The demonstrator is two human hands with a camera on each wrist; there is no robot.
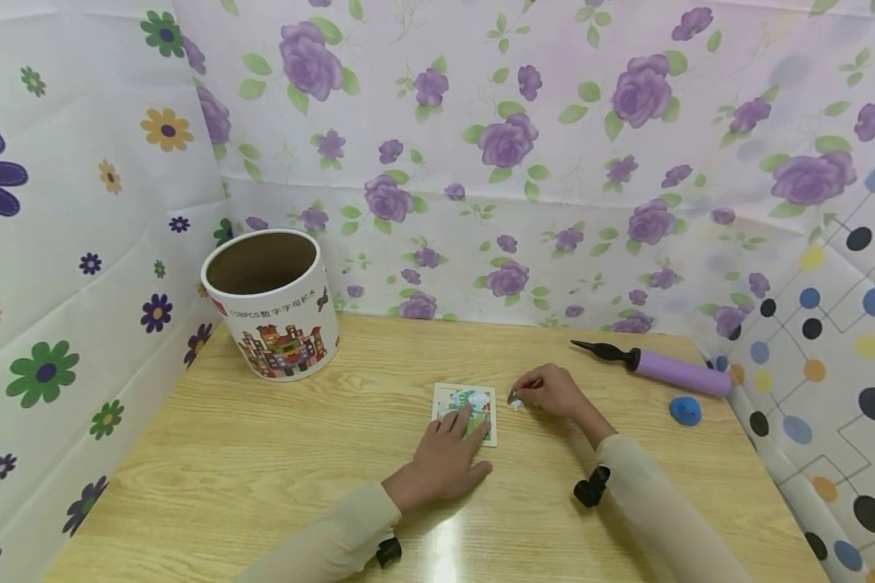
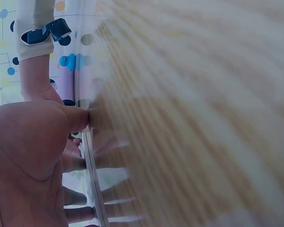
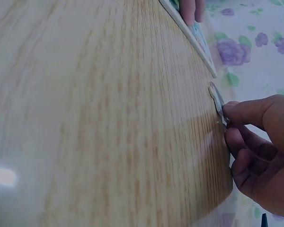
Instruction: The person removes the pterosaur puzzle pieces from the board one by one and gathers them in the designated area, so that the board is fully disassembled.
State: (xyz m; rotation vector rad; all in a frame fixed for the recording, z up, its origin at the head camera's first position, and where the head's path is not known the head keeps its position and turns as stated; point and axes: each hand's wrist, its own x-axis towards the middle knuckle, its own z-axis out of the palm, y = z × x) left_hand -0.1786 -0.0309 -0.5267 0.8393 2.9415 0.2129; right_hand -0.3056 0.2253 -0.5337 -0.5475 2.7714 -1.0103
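A small square picture puzzle (image 1: 443, 395) with a pale border lies flat on the table. My left hand (image 1: 445, 461) rests on it with its fingers extended over the lower part of the picture, covering some of it. From the left wrist view, the fingers of that left hand (image 2: 28, 161) lie along the board's edge. Just right of the board, my right hand (image 1: 552, 392) pinches a small thin puzzle piece (image 3: 216, 100) between thumb and fingers, low at the tabletop. The hand hides part of that piece.
A large white printed bucket (image 1: 292, 316) stands at the back left. On the right lie a purple hand pump (image 1: 678, 371) with a black nozzle and a small blue round object (image 1: 685, 410). Patterned cloth (image 1: 408, 202) hangs around the wooden table (image 1: 277, 453).
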